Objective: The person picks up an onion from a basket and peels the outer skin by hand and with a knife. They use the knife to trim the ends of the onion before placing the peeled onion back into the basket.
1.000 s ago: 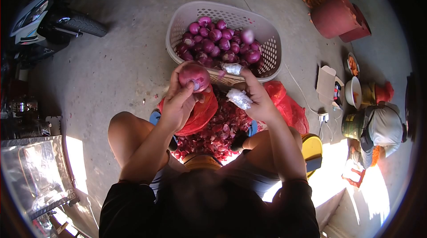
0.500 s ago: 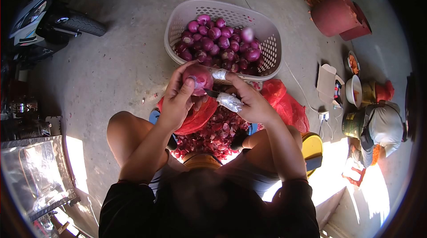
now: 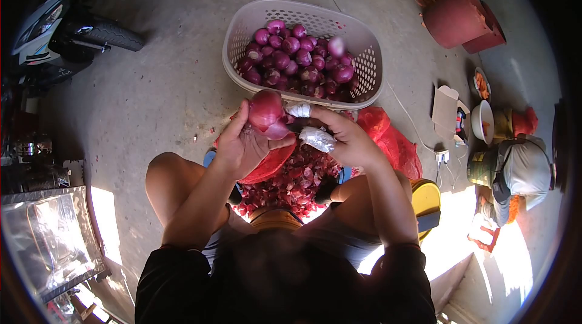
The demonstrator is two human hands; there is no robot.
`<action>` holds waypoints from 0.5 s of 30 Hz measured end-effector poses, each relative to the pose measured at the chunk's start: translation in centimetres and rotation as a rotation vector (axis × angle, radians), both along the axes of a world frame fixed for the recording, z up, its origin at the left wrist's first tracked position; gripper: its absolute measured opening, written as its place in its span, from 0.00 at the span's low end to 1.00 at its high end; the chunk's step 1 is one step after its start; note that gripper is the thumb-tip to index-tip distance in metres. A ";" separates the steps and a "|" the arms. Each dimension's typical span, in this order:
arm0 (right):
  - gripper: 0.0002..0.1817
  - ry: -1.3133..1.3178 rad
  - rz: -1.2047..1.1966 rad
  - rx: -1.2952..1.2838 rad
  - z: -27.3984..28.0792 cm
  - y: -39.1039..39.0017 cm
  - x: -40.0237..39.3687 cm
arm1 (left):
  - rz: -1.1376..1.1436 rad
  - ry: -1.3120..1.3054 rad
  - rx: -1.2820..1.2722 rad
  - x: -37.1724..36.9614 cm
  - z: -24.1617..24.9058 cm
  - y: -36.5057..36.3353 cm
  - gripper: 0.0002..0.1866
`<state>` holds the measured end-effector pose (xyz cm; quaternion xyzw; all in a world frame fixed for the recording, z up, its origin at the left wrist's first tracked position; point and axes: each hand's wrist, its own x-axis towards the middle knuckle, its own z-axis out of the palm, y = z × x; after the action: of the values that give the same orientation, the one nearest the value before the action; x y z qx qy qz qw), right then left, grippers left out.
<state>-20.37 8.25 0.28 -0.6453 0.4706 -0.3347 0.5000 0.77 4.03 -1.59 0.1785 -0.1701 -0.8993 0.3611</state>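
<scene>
A red onion point(image 3: 265, 109) rests in my left hand point(image 3: 237, 142), its thumb along the left side and its fingers beneath. Loose skin hangs from the onion's lower right. My right hand point(image 3: 348, 139) is closed on a small knife point(image 3: 295, 125), whose dark blade lies close to the onion and is mostly hidden. Silver wrapping point(image 3: 317, 139) covers part of that hand's grip, and more covers the index fingertip. Below the hands, onion skins point(image 3: 291, 181) lie between my feet beside a red mesh bag point(image 3: 388, 142).
A grey perforated basket point(image 3: 242, 24) with several purple onions stands just ahead. Toward the right are red buckets point(image 3: 454, 15), a white bowl point(image 3: 483, 123), a power cord and another person point(image 3: 524, 169) bending down. A motorcycle wheel point(image 3: 109, 30) stands at upper left.
The onion has turned in my left hand, and a flap of skin now hangs at its lower right. The left fingers have opened a little beneath it; the blade shows less.
</scene>
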 end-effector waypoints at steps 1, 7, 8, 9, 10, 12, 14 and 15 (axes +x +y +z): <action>0.27 0.030 -0.010 -0.034 -0.6 0.1 -0.4 | 0.015 0.033 0.016 0.2 -0.5 -0.1 0.27; 0.23 0.160 0.022 -0.205 0.8 -0.3 -0.5 | 0.026 0.095 -0.018 -0.2 0.3 -0.4 0.27; 0.22 0.198 0.039 -0.261 1.1 -0.5 -0.6 | 0.022 0.114 -0.026 -0.1 0.1 -0.5 0.27; 0.21 0.276 0.031 -0.234 0.9 -0.5 -0.9 | 0.031 0.082 -0.003 0.0 0.1 -0.5 0.27; 0.21 0.354 0.021 -0.207 0.6 -0.5 -1.4 | 0.038 0.050 0.021 0.1 0.1 -0.5 0.27; 0.20 0.492 0.006 -0.190 0.5 -0.5 -1.9 | 0.052 0.028 0.029 0.3 -0.2 -0.8 0.27; 0.20 0.609 -0.004 -0.211 0.6 -0.5 -2.1 | 0.064 0.048 -0.003 0.9 -1.4 -1.3 0.28; 0.21 0.629 -0.004 -0.225 0.6 -0.5 -2.1 | 0.039 0.111 -0.001 1.1 -1.8 -1.5 0.27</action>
<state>-22.44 7.74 0.91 -0.7673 0.5633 -0.1701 0.2550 1.83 2.54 -3.40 0.1315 -0.1469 -0.9005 0.3876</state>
